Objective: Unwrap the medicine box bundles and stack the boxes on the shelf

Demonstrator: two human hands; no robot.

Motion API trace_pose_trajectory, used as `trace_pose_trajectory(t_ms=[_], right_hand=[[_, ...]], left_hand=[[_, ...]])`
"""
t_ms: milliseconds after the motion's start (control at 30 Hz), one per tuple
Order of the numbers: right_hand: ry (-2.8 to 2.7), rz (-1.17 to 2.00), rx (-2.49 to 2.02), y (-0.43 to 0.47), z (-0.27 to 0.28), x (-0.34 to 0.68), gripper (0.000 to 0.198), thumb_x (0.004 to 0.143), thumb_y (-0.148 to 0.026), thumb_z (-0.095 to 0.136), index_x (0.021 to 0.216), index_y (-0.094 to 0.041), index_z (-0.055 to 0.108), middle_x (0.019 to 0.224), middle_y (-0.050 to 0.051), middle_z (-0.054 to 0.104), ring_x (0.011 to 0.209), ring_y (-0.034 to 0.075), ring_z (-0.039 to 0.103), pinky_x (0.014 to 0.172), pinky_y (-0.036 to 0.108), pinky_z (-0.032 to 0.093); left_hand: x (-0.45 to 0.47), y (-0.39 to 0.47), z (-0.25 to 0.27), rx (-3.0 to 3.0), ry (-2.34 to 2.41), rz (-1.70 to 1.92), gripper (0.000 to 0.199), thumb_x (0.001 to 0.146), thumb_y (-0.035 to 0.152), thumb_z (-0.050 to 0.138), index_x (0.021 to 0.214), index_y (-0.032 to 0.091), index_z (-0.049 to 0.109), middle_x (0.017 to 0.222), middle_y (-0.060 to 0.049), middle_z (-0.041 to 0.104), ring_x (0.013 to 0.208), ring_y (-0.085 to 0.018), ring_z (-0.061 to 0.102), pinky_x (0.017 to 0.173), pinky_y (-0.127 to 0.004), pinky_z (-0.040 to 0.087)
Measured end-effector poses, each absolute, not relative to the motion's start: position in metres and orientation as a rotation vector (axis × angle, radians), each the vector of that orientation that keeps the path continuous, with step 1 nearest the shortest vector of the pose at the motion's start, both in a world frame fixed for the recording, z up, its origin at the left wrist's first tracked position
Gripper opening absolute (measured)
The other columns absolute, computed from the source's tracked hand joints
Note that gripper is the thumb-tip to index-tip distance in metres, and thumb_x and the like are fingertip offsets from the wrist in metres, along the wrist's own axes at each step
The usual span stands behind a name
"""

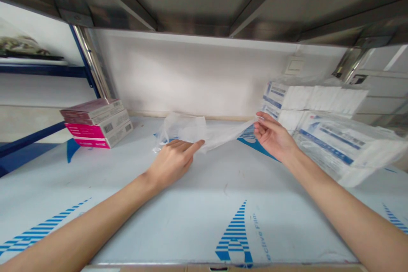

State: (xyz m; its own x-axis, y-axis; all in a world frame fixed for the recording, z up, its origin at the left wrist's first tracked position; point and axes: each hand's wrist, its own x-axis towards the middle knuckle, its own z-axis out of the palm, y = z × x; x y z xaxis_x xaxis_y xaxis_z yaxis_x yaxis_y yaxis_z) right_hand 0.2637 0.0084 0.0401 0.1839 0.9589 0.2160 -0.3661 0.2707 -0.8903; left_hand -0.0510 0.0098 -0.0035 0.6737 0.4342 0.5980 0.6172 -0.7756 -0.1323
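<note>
A clear, crumpled plastic bag (219, 135) stretches between my two hands above the shelf. My left hand (174, 161) is closed at the bag's left part, fingers curled and mostly hidden from view, with one digit pointing right along the plastic. Out to the right, my right hand (274, 136) pinches the bag's far end between thumb and fingers, palm partly turned up. Loose film from the bag bunches behind my left hand, near the wall. Just right of my right hand stand plastic-wrapped packs of white boxes (338, 138) with blue print.
Pink and white boxes (97, 123) are stacked at the left. The shelf surface (178, 221) wears blue-printed protective film. A metal shelf (197, 0) hangs low overhead, with metal posts (94, 63) at the sides. A wall switch (295, 65) sits at the back right.
</note>
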Motion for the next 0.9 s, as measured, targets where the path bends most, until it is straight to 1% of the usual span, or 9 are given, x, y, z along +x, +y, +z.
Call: trace_pose_trajectory(t_ms=[233,367,433,500,567,633,733,833,900], right_hand=[[-0.998,0.838,-0.897,0.008,0.045,0.266,0.023,0.071,-0.019,0.072,0.092,-0.027,0.066,0.082,0.001,0.074,0.085,0.020,0.073,0.083,0.035,0.059],[-1.217,0.070,-0.917,-0.011,0.065,0.252,0.023,0.081,-0.026,0.065,0.104,-0.027,0.063,0.109,0.004,0.071,0.103,0.024,0.068,0.095,0.046,0.052],[-1.466,-0.267,-0.876,-0.027,0.086,0.238,0.030,0.086,-0.030,0.061,0.116,-0.027,0.062,0.131,0.007,0.062,0.126,0.028,0.055,0.105,0.050,0.044],[-1.787,-0.429,-0.886,-0.040,0.108,0.219,0.044,0.082,-0.034,0.069,0.125,-0.026,0.061,0.144,0.009,0.054,0.138,0.033,0.043,0.113,0.055,0.034],[-2.031,-0.247,-0.870,-0.044,0.125,0.199,0.060,0.074,-0.038,0.079,0.129,-0.029,0.059,0.141,0.007,0.056,0.136,0.035,0.046,0.113,0.055,0.035],[-2.157,0.089,-0.863,-0.038,0.132,0.181,0.075,0.070,-0.037,0.083,0.138,-0.033,0.052,0.126,0.006,0.066,0.119,0.031,0.061,0.103,0.049,0.047],[-2.143,0.540,-0.835,-0.018,0.130,0.166,0.081,0.075,-0.033,0.079,0.146,-0.034,0.040,0.092,0.000,0.071,0.079,0.021,0.072,0.078,0.037,0.058],[-1.938,0.703,-0.809,0.004,0.123,0.166,0.073,0.078,-0.030,0.074,0.143,-0.033,0.040,0.075,-0.005,0.067,0.057,0.016,0.067,0.061,0.030,0.057],[-1.741,0.710,-0.791,0.019,0.117,0.169,0.065,0.077,-0.031,0.074,0.134,-0.032,0.044,0.074,-0.005,0.067,0.056,0.016,0.066,0.058,0.029,0.056]], left_hand=[[-0.050,0.006,0.019,-2.482,-1.159,-1.484,0.021,0.097,0.026,0.049,0.110,0.019,0.065,0.099,-0.006,0.076,0.082,-0.017,0.072,0.073,-0.026,0.054],[-0.053,0.006,0.045,-2.435,-1.221,-1.820,0.023,0.096,0.032,0.055,0.111,0.018,0.065,0.081,-0.002,0.075,0.070,-0.015,0.071,0.062,-0.021,0.052],[-0.052,0.006,0.060,-2.567,-1.173,-1.855,0.024,0.094,0.036,0.058,0.104,0.017,0.068,0.077,-0.001,0.074,0.056,-0.012,0.066,0.055,-0.020,0.050],[-0.049,0.004,0.074,-2.740,-1.121,-1.810,0.025,0.092,0.039,0.060,0.095,0.016,0.071,0.071,0.000,0.071,0.045,-0.009,0.059,0.046,-0.019,0.045],[-0.045,0.003,0.087,-2.886,-1.082,-1.765,0.027,0.090,0.040,0.063,0.085,0.015,0.071,0.064,0.001,0.067,0.039,-0.007,0.052,0.040,-0.018,0.040],[-0.043,0.004,0.096,-2.994,-1.065,-1.778,0.029,0.088,0.041,0.065,0.080,0.014,0.071,0.060,0.001,0.064,0.037,-0.006,0.047,0.037,-0.017,0.037],[-0.049,0.012,0.101,-3.161,-1.073,-1.879,0.034,0.085,0.044,0.068,0.101,0.014,0.070,0.065,0.000,0.066,0.038,-0.006,0.046,0.037,-0.017,0.037],[-0.066,0.025,0.096,-3.461,-1.081,-1.880,0.063,0.077,0.042,0.078,0.131,0.019,0.057,0.087,-0.005,0.074,0.058,-0.013,0.065,0.052,-0.022,0.051],[-0.078,0.036,0.090,-3.619,-1.179,-1.803,0.070,0.069,0.036,0.084,0.132,0.022,0.057,0.101,-0.009,0.075,0.081,-0.021,0.072,0.069,-0.030,0.058]])
